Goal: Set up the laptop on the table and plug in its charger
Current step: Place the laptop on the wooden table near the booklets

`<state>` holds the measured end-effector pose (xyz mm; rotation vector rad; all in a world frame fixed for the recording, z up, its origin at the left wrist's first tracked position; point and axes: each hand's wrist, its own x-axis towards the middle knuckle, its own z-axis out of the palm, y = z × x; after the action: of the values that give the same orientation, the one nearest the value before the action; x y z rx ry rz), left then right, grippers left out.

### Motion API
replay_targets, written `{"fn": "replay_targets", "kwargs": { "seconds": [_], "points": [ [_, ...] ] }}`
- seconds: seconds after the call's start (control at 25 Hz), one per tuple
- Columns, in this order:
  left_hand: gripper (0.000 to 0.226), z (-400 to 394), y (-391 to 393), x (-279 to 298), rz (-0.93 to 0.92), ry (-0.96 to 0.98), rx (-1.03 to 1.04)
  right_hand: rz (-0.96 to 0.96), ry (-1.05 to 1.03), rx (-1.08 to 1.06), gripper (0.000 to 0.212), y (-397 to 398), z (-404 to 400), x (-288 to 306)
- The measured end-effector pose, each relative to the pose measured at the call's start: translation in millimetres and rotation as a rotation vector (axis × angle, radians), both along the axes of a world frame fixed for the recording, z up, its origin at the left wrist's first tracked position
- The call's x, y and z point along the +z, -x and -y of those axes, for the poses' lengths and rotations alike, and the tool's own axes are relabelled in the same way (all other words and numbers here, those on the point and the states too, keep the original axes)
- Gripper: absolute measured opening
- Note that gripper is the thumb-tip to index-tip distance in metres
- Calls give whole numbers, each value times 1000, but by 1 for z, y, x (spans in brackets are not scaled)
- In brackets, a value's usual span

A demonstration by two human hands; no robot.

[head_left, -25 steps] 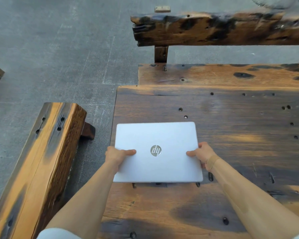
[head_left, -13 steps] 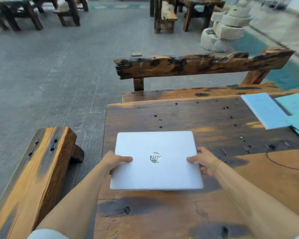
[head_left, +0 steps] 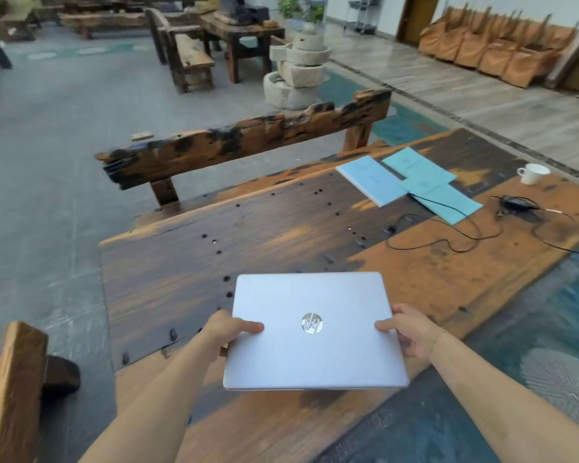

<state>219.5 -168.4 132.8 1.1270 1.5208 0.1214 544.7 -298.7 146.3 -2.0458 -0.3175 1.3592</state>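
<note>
Silver closed laptop is being held over the near table edge, left hand and right hand gripping its sides, while the charger is lying well beyond, nearer the right hand.

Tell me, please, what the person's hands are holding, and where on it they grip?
The closed laptop: the left hand grips its left edge and the right hand its right edge, thumbs on the lid.
</note>
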Motion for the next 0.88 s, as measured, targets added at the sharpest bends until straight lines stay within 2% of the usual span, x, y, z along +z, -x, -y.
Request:
{"fn": "replay_targets", "kwargs": {
  "seconds": [0.16,0.32,0.52,0.88],
  "points": [
    [40,20,-86,3,25,-2,-84,3,-27,-98,43,-68,53,2],
    [44,44,-184,-2,59,-14,-145,8,-46,-175,40,-149,100,6],
    [60,69,-285,-17,31,23,-222,49,-43,-216,34,-242,146,11],
    [70,71,-375,-41,-25,78,-311,82,17,-253,31,-321,160,-4]
  ]
}}
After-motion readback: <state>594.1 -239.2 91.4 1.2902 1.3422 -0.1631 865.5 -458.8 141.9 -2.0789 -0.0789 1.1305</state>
